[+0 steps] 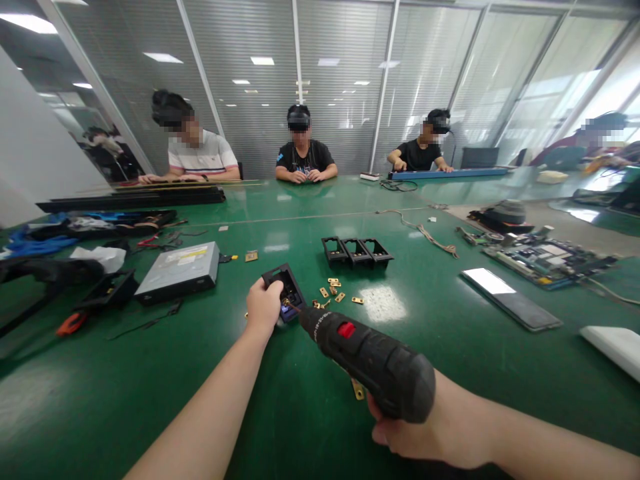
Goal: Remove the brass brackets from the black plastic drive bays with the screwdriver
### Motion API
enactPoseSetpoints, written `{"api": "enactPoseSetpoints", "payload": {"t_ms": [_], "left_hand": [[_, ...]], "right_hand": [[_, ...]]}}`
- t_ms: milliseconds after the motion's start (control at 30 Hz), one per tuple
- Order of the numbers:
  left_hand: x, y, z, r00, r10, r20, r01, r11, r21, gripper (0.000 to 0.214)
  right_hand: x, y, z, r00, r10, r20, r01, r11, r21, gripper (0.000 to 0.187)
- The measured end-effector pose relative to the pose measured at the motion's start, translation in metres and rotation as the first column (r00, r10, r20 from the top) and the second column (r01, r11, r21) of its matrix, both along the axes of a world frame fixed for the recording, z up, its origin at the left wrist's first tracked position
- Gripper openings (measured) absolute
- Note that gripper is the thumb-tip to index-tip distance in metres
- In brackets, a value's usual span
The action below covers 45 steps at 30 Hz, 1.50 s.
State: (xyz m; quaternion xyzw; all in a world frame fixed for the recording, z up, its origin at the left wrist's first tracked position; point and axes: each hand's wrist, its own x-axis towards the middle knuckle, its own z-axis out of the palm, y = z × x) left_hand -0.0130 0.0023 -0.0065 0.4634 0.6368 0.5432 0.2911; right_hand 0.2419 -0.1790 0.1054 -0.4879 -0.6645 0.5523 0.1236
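Observation:
My left hand (263, 307) is closed around a small black plastic frame (286, 289) and holds it tilted on the green table (300, 413). My right hand (425, 430) grips a black electric screwdriver (370, 357) with a red switch. Its tip points into the frame, beside my left fingers. Several small brass plates (334, 292) lie scattered just right of the frame. Three more black frames (357, 251) stand in a row farther back. One brass plate (357, 389) lies under the screwdriver.
A grey optical drive (180, 270) and black parts lie at the left. A circuit board (545, 259), a phone-like slab (510, 299) and a white object (617, 347) are at the right. Three people sit at the far side of the table, another at the far right.

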Motion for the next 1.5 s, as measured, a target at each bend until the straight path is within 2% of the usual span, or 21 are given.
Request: {"api": "enactPoseSetpoints", "payload": {"t_ms": [167, 300, 500, 667, 833, 933, 1000, 1067, 1100, 1167, 1367, 1500], "left_hand": [[-0.001, 0.003, -0.003, 1.000, 0.004, 0.001, -0.004, 1.000, 0.003, 0.024], [-0.003, 0.005, -0.006, 1.000, 0.001, 0.002, -0.001, 1.000, 0.003, 0.023], [-0.003, 0.005, -0.005, 1.000, 0.008, -0.020, -0.008, 1.000, 0.003, 0.023], [-0.004, 0.006, -0.008, 1.000, 0.006, -0.018, -0.006, 1.000, 0.011, 0.025], [-0.004, 0.006, -0.008, 0.999, 0.010, -0.030, -0.010, 1.000, 0.004, 0.024], [-0.003, 0.004, -0.005, 1.000, 0.013, -0.028, -0.013, 1.000, 0.001, 0.023], [-0.002, 0.002, -0.003, 1.000, 0.012, -0.023, -0.012, 1.000, 0.000, 0.023], [-0.001, 0.002, -0.002, 1.000, 0.008, -0.014, -0.008, 1.000, -0.001, 0.023], [-0.001, 0.001, -0.002, 1.000, 0.006, -0.008, -0.006, 1.000, -0.003, 0.023], [-0.001, 0.001, -0.002, 1.000, 0.005, 0.000, -0.005, 1.000, -0.007, 0.023], [-0.001, 0.001, -0.002, 1.000, 0.004, -0.007, -0.004, 1.000, -0.001, 0.022], [-0.001, 0.002, -0.003, 1.000, 0.004, -0.012, -0.004, 1.000, -0.006, 0.023]], "right_hand": [[-0.002, 0.000, 0.004, 0.999, -0.015, 0.053, 0.016, 1.000, -0.022, 0.030], [0.000, 0.000, -0.001, 1.000, 0.009, -0.008, -0.009, 1.000, -0.001, 0.029], [0.004, -0.002, -0.011, 0.998, 0.031, 0.053, -0.030, 0.999, -0.018, 0.027], [0.002, -0.001, -0.010, 0.998, 0.053, 0.032, -0.055, 0.997, 0.054, 0.032], [0.001, -0.001, -0.011, 1.000, 0.001, 0.011, -0.002, 1.000, 0.026, 0.031], [0.001, -0.001, -0.012, 0.999, 0.034, 0.031, -0.035, 0.999, 0.038, 0.034], [0.001, -0.001, -0.014, 0.996, 0.069, 0.061, -0.073, 0.995, 0.072, 0.035], [0.000, 0.000, -0.018, 0.994, 0.060, 0.093, -0.069, 0.993, 0.098, 0.034], [0.000, 0.000, -0.021, 0.997, 0.016, 0.081, -0.025, 0.993, 0.113, 0.032], [0.002, 0.001, -0.025, 0.996, 0.042, 0.073, -0.051, 0.991, 0.125, 0.032], [0.014, -0.001, -0.029, 0.999, 0.037, 0.035, -0.036, 0.999, -0.009, 0.025], [0.016, -0.003, -0.029, 0.999, 0.027, -0.019, -0.028, 0.999, -0.034, 0.026]]}}
